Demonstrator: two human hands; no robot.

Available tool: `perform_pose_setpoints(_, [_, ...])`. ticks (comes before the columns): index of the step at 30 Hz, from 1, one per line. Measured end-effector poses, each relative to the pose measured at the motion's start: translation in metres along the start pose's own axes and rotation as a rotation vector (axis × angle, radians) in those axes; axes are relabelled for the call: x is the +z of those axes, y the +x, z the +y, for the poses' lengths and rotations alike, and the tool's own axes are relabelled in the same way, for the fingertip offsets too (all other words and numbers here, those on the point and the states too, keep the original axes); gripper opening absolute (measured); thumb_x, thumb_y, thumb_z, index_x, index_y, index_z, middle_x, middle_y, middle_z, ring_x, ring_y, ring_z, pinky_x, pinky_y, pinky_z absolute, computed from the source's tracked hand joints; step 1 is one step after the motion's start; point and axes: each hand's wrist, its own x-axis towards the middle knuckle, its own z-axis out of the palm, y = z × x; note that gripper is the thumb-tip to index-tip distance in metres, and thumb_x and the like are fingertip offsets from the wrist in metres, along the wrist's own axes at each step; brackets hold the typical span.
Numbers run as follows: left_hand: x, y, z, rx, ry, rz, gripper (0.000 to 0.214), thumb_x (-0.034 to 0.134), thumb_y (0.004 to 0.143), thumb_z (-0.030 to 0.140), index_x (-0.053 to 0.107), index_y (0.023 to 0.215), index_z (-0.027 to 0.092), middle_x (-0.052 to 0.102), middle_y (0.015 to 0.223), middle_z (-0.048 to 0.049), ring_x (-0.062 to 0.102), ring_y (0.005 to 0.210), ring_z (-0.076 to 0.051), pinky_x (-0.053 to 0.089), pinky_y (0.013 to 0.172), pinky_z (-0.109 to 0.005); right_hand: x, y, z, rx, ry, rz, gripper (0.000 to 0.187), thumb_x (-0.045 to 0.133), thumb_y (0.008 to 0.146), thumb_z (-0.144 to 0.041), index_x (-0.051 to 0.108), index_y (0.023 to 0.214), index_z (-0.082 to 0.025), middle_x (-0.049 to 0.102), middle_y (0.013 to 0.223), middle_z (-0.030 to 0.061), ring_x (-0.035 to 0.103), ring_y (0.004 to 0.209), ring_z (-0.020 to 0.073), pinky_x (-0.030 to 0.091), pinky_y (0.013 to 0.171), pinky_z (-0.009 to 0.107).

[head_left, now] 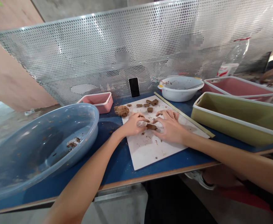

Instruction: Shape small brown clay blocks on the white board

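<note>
On a white board (150, 149) lies a small brown clay piece (151, 127), and both my hands pinch it from either side. My left hand (134, 123) has its fingers curled onto the piece's left end. My right hand (170, 126) presses its thumb and fingers against the right end. Several small shaped brown pieces (150, 104) lie at the board's far edge. A rough brown lump (121, 110) sits at the far left corner of the board.
A large blue basin (40, 146) stands at left, a small pink tray (99, 101) behind it. A phone (134, 87) leans on the perforated metal screen. A white bowl (180, 88), a pink tub (239, 87) and an olive tub (234, 118) stand at right, with a wooden stick (185, 115) beside the board.
</note>
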Motion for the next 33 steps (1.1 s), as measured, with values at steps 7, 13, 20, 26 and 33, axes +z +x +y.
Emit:
perform_pose_setpoints(7, [0.007, 0.000, 0.002, 0.013, 0.030, -0.021, 0.036, 0.087, 0.095, 0.041, 0.085, 0.128, 0.027, 0.070, 0.131, -0.0114, 0.061, 0.130, -0.035, 0.049, 0.122, -0.056, -0.001, -0.001, -0.011, -0.033, -0.099, -0.011, 0.040, 0.076, 0.101, -0.057, 0.077, 0.118, -0.021, 0.063, 0.152, 0.0221, 0.052, 0.137, 0.0485, 0.043, 0.107, 0.066])
perform_pose_setpoints(13, [0.009, 0.002, 0.002, -0.003, 0.045, -0.008, 0.027, 0.087, 0.096, 0.039, 0.085, 0.121, 0.027, 0.070, 0.129, -0.0105, 0.061, 0.129, -0.035, 0.049, 0.122, -0.056, 0.003, -0.001, -0.015, -0.025, -0.126, -0.016, 0.034, 0.073, 0.102, -0.053, 0.076, 0.116, -0.022, 0.063, 0.151, 0.0212, 0.051, 0.138, 0.0485, 0.043, 0.107, 0.067])
perform_pose_setpoints(20, [0.009, 0.002, 0.003, -0.004, 0.031, -0.011, 0.024, 0.088, 0.097, 0.038, 0.084, 0.116, 0.025, 0.068, 0.129, -0.0110, 0.061, 0.130, -0.035, 0.049, 0.121, -0.057, 0.000, 0.002, -0.018, -0.052, -0.137, -0.008, 0.029, 0.071, 0.104, -0.047, 0.077, 0.117, -0.022, 0.063, 0.152, 0.0215, 0.051, 0.138, 0.0484, 0.043, 0.106, 0.066])
perform_pose_setpoints(26, [0.010, 0.001, 0.003, 0.010, 0.024, 0.001, 0.029, 0.091, 0.093, 0.044, 0.083, 0.111, 0.023, 0.066, 0.128, -0.0115, 0.058, 0.133, -0.036, 0.049, 0.123, -0.057, -0.006, 0.000, -0.022, -0.118, -0.203, -0.014, 0.022, 0.069, 0.106, -0.040, 0.079, 0.114, -0.021, 0.066, 0.149, 0.0219, 0.051, 0.139, 0.0474, 0.043, 0.108, 0.064])
perform_pose_setpoints(33, [0.012, 0.001, 0.004, 0.024, 0.045, 0.020, 0.026, 0.090, 0.092, 0.044, 0.084, 0.109, 0.024, 0.066, 0.126, -0.0114, 0.059, 0.133, -0.037, 0.049, 0.124, -0.059, -0.008, -0.003, -0.021, -0.225, -0.309, 0.017, 0.024, 0.065, 0.107, -0.032, 0.082, 0.119, -0.019, 0.067, 0.151, 0.0223, 0.051, 0.137, 0.0471, 0.038, 0.108, 0.063])
